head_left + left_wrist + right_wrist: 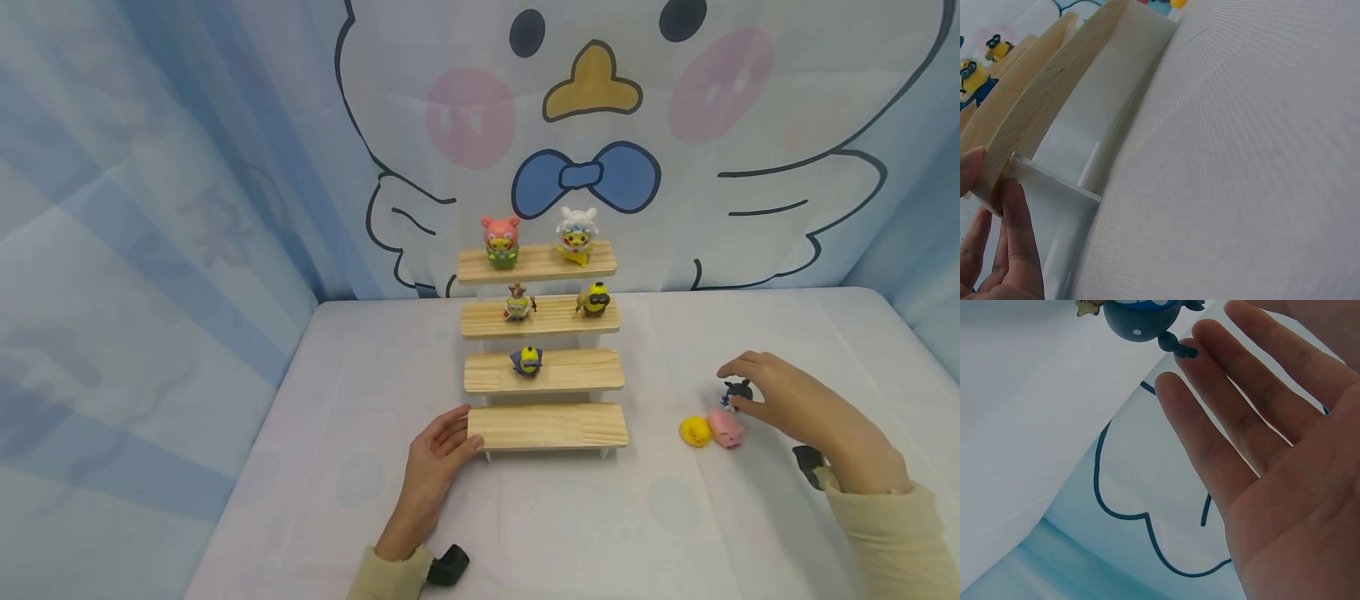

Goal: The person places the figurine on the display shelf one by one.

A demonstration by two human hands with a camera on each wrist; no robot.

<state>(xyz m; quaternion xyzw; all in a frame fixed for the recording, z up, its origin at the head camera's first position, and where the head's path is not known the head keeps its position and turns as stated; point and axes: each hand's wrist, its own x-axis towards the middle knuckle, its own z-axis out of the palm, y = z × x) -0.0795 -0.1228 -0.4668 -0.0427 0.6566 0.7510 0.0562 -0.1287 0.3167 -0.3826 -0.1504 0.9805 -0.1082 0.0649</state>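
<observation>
In the head view a four-step wooden stand [547, 427] sits mid-table. My left hand [431, 471] grips the left end of its lowest step; the left wrist view shows the thumb on one face of the board [1047, 94] and fingers of the hand [1019, 250] on the other. At the right, my right hand [817, 408] is around a small dark-headed figure [738, 392], thumb and fingers apart. In the right wrist view the fingers of that hand [1272, 462] are fairly straight beside the dark figure [1141, 322]; contact is unclear.
A yellow figure [695, 431] and a pink figure [726, 427] lie just in front of the dark one. On the upper steps stand a pink-hooded figure [501, 242], a white-hooded one [577, 236], a crowned one [517, 303], a goggled one [595, 299] and a caped one [528, 361].
</observation>
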